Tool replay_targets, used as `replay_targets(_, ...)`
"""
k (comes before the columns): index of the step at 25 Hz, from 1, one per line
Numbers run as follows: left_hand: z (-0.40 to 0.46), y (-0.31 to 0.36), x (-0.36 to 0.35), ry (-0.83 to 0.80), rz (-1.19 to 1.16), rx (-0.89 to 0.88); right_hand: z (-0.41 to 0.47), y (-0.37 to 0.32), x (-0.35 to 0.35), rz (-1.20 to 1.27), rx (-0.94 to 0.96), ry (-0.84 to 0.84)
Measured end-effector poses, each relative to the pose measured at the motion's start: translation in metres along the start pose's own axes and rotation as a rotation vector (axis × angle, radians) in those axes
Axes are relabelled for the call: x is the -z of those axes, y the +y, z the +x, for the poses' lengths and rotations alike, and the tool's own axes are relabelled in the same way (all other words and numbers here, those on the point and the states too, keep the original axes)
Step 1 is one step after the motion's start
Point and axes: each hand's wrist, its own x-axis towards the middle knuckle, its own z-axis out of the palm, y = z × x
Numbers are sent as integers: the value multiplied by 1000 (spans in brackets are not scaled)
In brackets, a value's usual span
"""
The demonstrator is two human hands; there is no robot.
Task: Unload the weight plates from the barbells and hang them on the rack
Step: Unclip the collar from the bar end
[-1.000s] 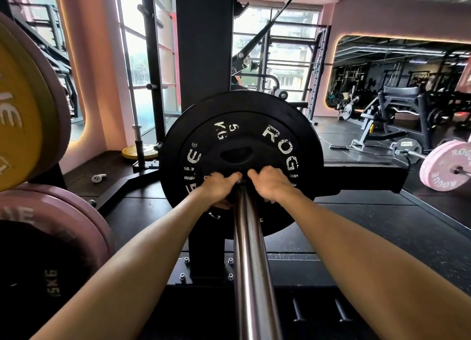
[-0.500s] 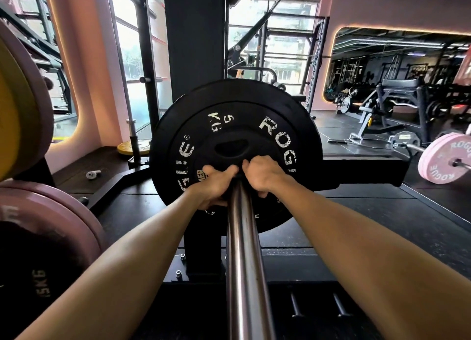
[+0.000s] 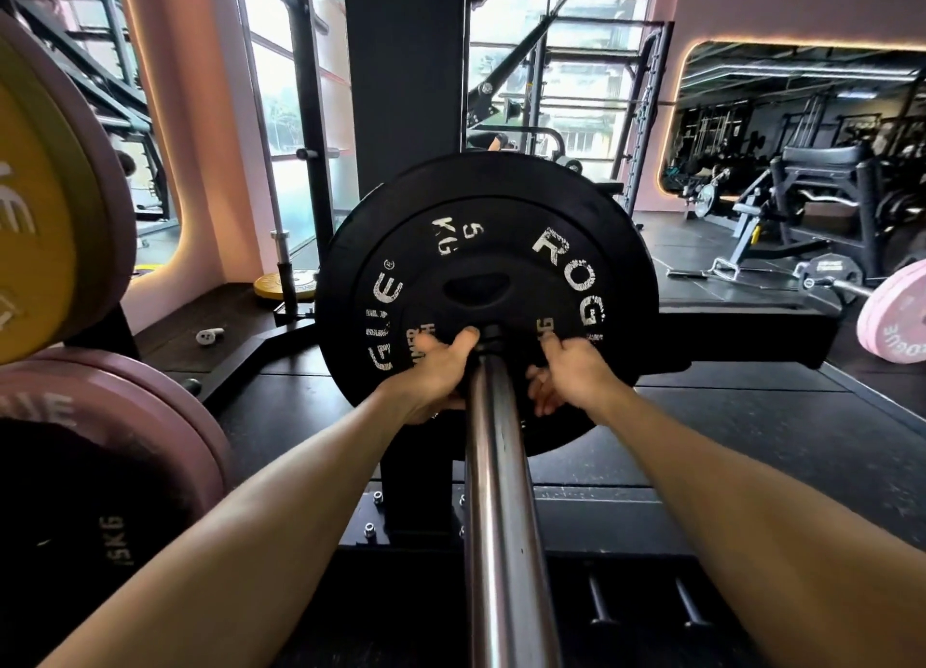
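A black 5 kg Rogue plate point(image 3: 501, 246) sits on the far end of a steel bar point(image 3: 496, 467) that runs away from me down the middle of the view. My left hand point(image 3: 436, 372) lies against the plate's face just left of the bar, thumb up by the hub. My right hand point(image 3: 571, 372) presses the face just right of the bar, fingers spread. Behind the plate stands the black rack upright point(image 3: 401, 91). The plate's lower edge is hidden by my hands and the bar.
At left a yellow plate point(image 3: 30, 226) hangs above a pink 15 kg plate point(image 3: 125, 417). A small yellow plate point(image 3: 280, 284) and a white object point(image 3: 209, 335) lie on the floor. A pink-plated barbell point(image 3: 897, 316) and a bench machine point(image 3: 822, 156) stand at right.
Both hands were bunched together at the bar by the hub; now they have moved apart, each lying on the plate's face to its own side of the bar.
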Motion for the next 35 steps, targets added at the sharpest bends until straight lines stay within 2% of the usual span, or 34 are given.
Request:
replay_targets(4, -16, 12, 3, -83, 30, 25, -13, -13, 2, -90, -66, -59)
replay_targets(10, -73, 10, 0, -41, 55, 60, -71, -28, 4, -179, -173, -95)
replay_targets(16, -158, -1, 2, -64, 44, 32, -154, -28, 4, -222, -181, -111)
replay_targets(22, -242, -12, 7, -172, 66, 65, -245, -29, 7, -221, -168, -125)
replay_targets(28, -297, -19, 11, -273, 44, 35, -297, -25, 9, -214, -136, -62)
replay_targets(35, -344, -22, 14, -298, 137, 49, -333, -23, 9, -259, -136, -47)
